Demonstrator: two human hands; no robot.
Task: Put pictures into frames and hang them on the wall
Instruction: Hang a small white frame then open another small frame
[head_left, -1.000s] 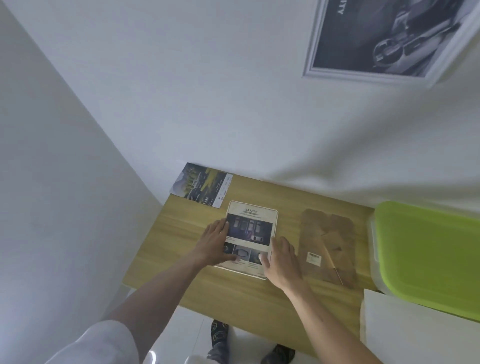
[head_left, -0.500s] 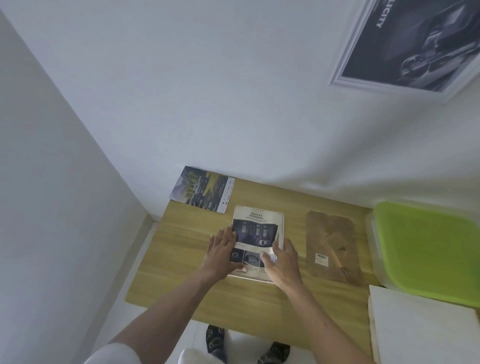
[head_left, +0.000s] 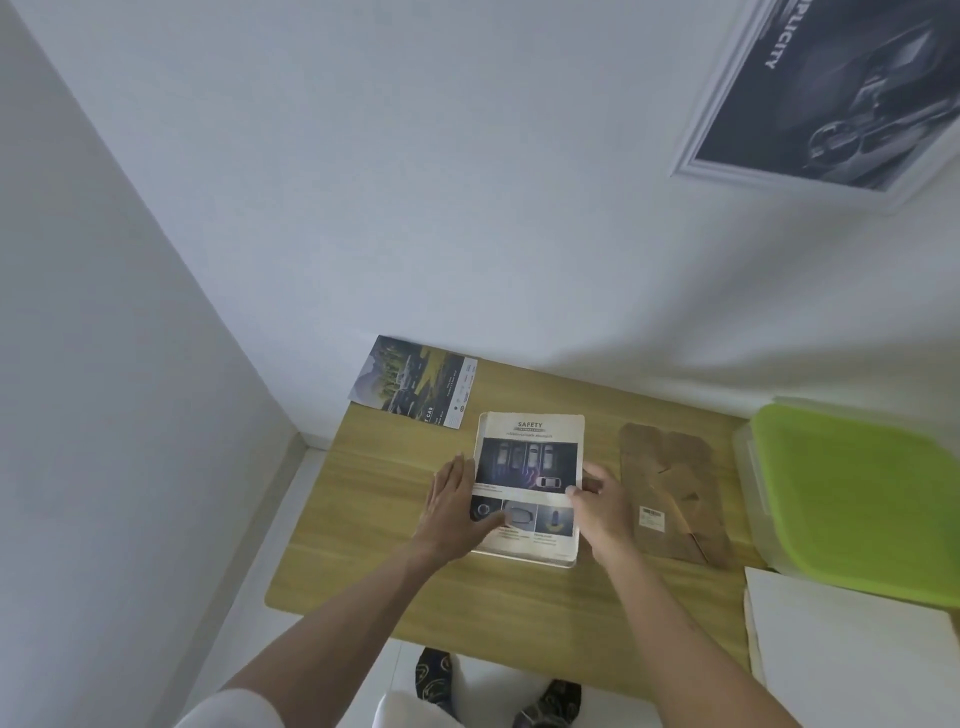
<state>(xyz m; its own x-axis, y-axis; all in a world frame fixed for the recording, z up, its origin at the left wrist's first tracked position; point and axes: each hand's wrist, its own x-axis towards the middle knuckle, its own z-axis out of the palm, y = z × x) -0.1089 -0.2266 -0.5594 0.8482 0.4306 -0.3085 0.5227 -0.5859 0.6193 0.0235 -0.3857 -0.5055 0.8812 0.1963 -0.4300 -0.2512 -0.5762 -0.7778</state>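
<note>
A printed "SAFETY" picture (head_left: 530, 457) lies face up in a white frame (head_left: 524, 557) in the middle of the wooden table (head_left: 363, 519). My left hand (head_left: 452, 512) lies along the frame's left edge, fingers stretched out and thumb across the picture's lower part. My right hand (head_left: 602, 512) is curled around the frame's right edge, thumb tip on the picture. A brown backing board (head_left: 675, 467) with a small label lies flat just right of my right hand. A second picture (head_left: 410, 382), a landscape print, lies at the table's back left corner.
A plastic box with a green lid (head_left: 852, 493) stands at the table's right end. A white board (head_left: 852, 649) lies in front of it. A framed dark car poster (head_left: 831, 88) hangs on the wall at upper right. Walls close in behind and on the left.
Both hands slid outward from the picture's lower middle to the frame's left and right edges. The camera tilted, so the table sits lower in view.
</note>
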